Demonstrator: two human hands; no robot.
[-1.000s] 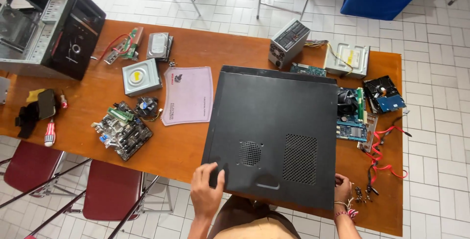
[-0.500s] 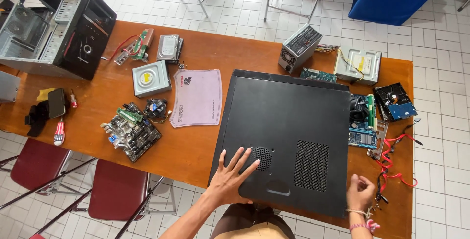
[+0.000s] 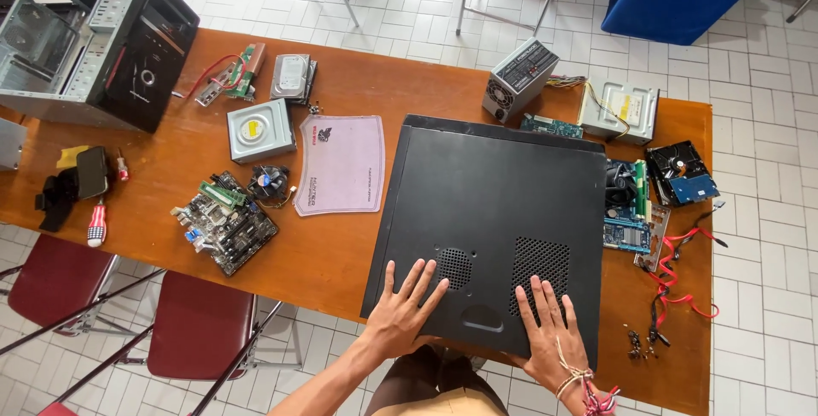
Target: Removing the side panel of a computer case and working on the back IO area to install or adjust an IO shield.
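Black sheet metal lies under both palms — the left hand (image 3: 407, 309) rests flat with its fingers spread on the near edge of the computer case side panel (image 3: 498, 229), and the right hand (image 3: 545, 331) lies flat and open just beside it, its fingers over a round-cornered vent grille (a red and pale cord is tied round that wrist). Neither hand grips anything. The panel covers a computer case lying on its side at the near edge of the orange wooden table (image 3: 341, 263). Just right of the case sits a green circuit board (image 3: 630, 207), with a hard drive (image 3: 679, 173) and red cables (image 3: 677, 271) beyond — behind it, a grey power supply (image 3: 520, 75) and an optical drive (image 3: 620, 111). To the left lie a pink mat (image 3: 341, 165), a motherboard (image 3: 224, 222), a second optical drive (image 3: 260, 129) and, at the far corner, an open black tower case (image 3: 94, 45).
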